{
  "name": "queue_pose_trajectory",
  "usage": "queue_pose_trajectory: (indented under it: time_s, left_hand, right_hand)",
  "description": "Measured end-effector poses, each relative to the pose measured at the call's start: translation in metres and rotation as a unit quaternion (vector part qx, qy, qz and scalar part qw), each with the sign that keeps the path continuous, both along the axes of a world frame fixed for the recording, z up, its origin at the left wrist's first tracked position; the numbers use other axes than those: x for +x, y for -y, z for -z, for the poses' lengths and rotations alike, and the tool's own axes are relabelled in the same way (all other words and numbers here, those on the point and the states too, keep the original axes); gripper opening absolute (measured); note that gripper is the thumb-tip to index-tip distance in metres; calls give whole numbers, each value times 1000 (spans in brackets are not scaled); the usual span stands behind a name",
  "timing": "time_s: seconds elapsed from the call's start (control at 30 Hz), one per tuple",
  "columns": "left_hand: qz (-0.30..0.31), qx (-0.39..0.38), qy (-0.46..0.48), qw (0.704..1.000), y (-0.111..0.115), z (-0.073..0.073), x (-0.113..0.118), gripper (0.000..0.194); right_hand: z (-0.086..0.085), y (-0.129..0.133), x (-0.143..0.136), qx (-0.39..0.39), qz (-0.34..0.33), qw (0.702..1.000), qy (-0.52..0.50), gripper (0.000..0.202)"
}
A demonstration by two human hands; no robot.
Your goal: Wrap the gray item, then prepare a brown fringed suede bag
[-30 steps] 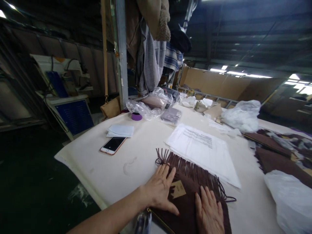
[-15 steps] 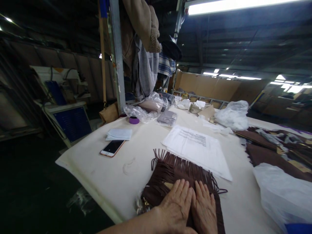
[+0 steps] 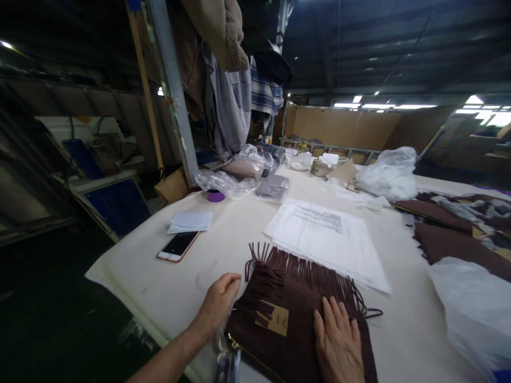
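Observation:
A dark brown fringed bag lies flat on the cream-covered table, its fringe pointing away from me. A tan tag rests on its left part, with some fringe strands over it. My right hand is spread flat on the right side of the bag. Beside the bag's left edge, my left hand is raised with its fingers drawn together; whether they hold anything is hidden. Below it, a metal clasp shows at the bag's zipped edge.
Printed white sheets lie beyond the fringe. On the left are a phone, a light blue folded cloth and a purple tape roll. Clear plastic bags and more brown pieces lie on the right.
My left hand has lifted off the bag and moved left past its edge, uncovering the tan tag. My right hand stays flat on the bag. The view has shifted slightly.

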State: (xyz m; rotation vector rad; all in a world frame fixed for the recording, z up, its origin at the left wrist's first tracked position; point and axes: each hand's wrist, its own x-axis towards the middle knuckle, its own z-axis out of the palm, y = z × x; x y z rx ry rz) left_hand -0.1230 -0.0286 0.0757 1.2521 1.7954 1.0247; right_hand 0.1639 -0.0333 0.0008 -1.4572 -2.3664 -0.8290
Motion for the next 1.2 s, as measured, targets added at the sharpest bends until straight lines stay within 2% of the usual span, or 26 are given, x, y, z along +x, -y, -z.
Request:
queue_pose_trajectory:
  time_s: [0.07, 0.1, 0.17, 0.23, 0.33, 0.4, 0.47, 0.6, 0.67, 0.77, 0.93, 1.0, 1.07, 1.2]
  left_hand:
    - [36, 76, -54, 995, 20, 4, 6, 31]
    - [65, 135, -104, 983, 32, 4, 10, 30]
    - [133, 258, -216, 932, 50, -2, 19, 30]
    - [194, 319, -300, 878, 57, -11, 31, 33]
    - [255, 288, -388, 837, 50, -19, 50, 39]
    - [280, 250, -425, 823, 39, -19, 60, 43]
    - [296, 249, -445, 808, 29, -14, 66, 42]
    - [302, 327, -485, 753, 24, -7, 67, 27]
    - [304, 373, -496, 723, 28, -6, 67, 25]
    - [291, 447, -480, 696, 38, -1, 70, 21]
    - [271, 513, -445, 682, 51, 22, 63, 13]
    - [275, 537, -422, 676, 56, 22, 53, 8]
    - [257, 544, -401, 691, 58, 13, 43, 10]
    - [160, 454, -431, 763, 44, -17, 38, 24]
  right_hand:
    - [-2, 2, -1, -4, 2, 1000, -15, 40]
    - [-4, 2, -2, -7, 6, 1000, -26, 40]
    - [-7, 4, -6, -16, 11, 999, -45, 41]
    - [-10, 5, -9, -30, 22, 998, -55, 42]
    - [-15, 6, -12, -34, 30, 998, -51, 43]
    - [-18, 6, -12, -20, 20, 999, -43, 43]
    - [-20, 5, -12, -3, 7, 999, -41, 43]
    - [-18, 3, -9, -5, 7, 999, -36, 41]
    - [-12, 2, -6, -26, 10, 999, -26, 39]
    - [-2, 2, 1, -59, 13, 998, -19, 40]
    - [4, 3, 5, -82, 19, 996, -13, 41]
    - [3, 3, 5, -79, 23, 997, -13, 40]
    - [2, 3, 4, -82, 29, 996, -15, 40]
    - [0, 4, 2, -90, 27, 995, -25, 40]
